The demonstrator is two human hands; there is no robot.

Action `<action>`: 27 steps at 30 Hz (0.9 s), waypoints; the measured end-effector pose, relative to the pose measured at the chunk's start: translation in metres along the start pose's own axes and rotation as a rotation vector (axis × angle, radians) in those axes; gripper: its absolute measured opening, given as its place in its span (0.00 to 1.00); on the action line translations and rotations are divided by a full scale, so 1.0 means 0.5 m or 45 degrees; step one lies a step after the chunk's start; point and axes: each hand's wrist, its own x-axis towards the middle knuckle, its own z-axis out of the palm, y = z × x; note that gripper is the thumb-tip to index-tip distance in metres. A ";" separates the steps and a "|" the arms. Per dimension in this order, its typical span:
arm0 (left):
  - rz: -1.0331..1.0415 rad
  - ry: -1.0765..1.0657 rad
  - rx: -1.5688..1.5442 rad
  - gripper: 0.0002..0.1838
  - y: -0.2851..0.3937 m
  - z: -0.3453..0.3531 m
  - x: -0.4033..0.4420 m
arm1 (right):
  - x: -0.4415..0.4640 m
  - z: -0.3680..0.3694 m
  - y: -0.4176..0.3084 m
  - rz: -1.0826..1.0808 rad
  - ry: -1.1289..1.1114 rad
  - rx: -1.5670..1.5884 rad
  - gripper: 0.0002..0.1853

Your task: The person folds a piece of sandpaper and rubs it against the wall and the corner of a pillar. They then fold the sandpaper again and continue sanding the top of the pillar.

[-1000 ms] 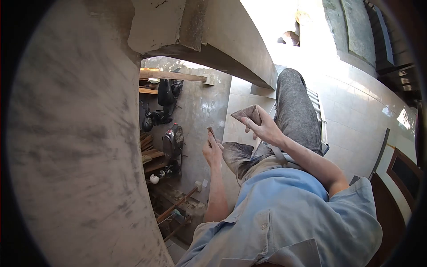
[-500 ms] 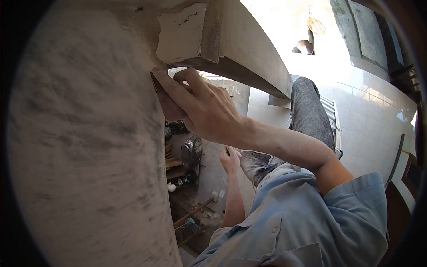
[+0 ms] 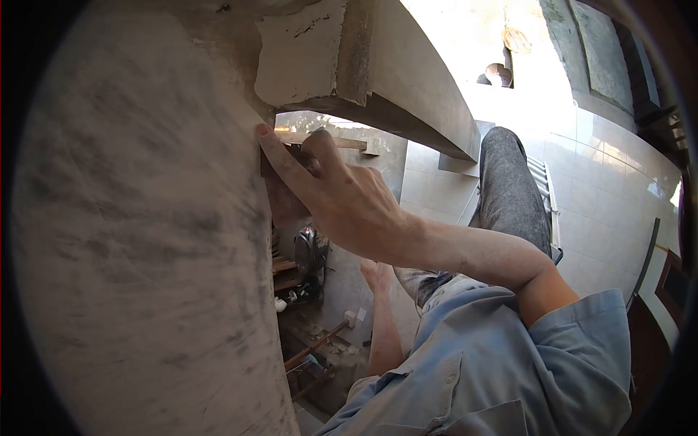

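Observation:
My right hand (image 3: 349, 196) is at the edge of a pale, dark-smudged plastered wall (image 3: 153, 232). Its index finger stretches along the corner, and the other fingers bend around a thin reddish-brown piece that looks like sandpaper (image 3: 280, 190), pressed to the edge. Most of that piece is hidden under the hand. Below the right forearm hangs my left hand (image 3: 376, 277); the forearm covers its fingers, so I cannot see whether it holds anything.
A concrete beam (image 3: 422, 80) juts out just above the right hand. Far below are a tiled floor (image 3: 596, 189), a parked motorbike (image 3: 311, 251) and wooden pieces (image 3: 316, 345). Part of a metal ladder (image 3: 542, 178) shows beside my knee.
My right hand has slid slightly down along the wall edge, and its forearm has dropped too. The left hand is now more covered by that forearm.

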 end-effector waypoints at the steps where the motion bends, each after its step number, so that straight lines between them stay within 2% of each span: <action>1: -0.016 -0.028 -0.030 0.19 -0.011 -0.003 -0.007 | 0.005 0.000 -0.001 0.001 0.039 -0.022 0.35; 2: -0.033 -0.056 -0.059 0.18 -0.019 -0.007 -0.013 | 0.022 -0.002 0.002 -0.003 0.079 -0.048 0.35; 4: -0.285 -0.221 -0.306 0.17 -0.019 -0.010 -0.007 | 0.025 0.001 0.006 -0.040 0.137 -0.066 0.35; 5: -0.338 -0.261 -0.303 0.18 -0.013 -0.012 -0.006 | 0.016 0.014 0.012 -0.067 0.160 -0.053 0.35; 9: -0.327 -0.282 -0.185 0.18 -0.001 -0.017 -0.005 | 0.002 0.005 0.004 -0.054 0.066 -0.009 0.35; 13: -0.341 -0.314 -0.178 0.18 0.002 -0.019 -0.002 | 0.033 -0.013 -0.007 0.012 0.086 -0.122 0.34; 19: -0.289 -0.266 -0.139 0.18 0.009 -0.025 -0.011 | -0.030 -0.019 0.006 -0.014 0.065 0.227 0.36; 22: -0.311 -0.299 -0.140 0.18 0.009 -0.022 -0.010 | -0.012 -0.035 0.013 -0.001 0.233 0.296 0.41; 25: -0.296 -0.294 -0.131 0.18 0.017 -0.019 -0.011 | 0.010 -0.013 0.003 -0.056 0.323 0.319 0.37; 27: -0.283 -0.280 -0.129 0.18 0.018 -0.020 -0.014 | 0.031 0.025 0.015 -0.131 0.421 0.274 0.40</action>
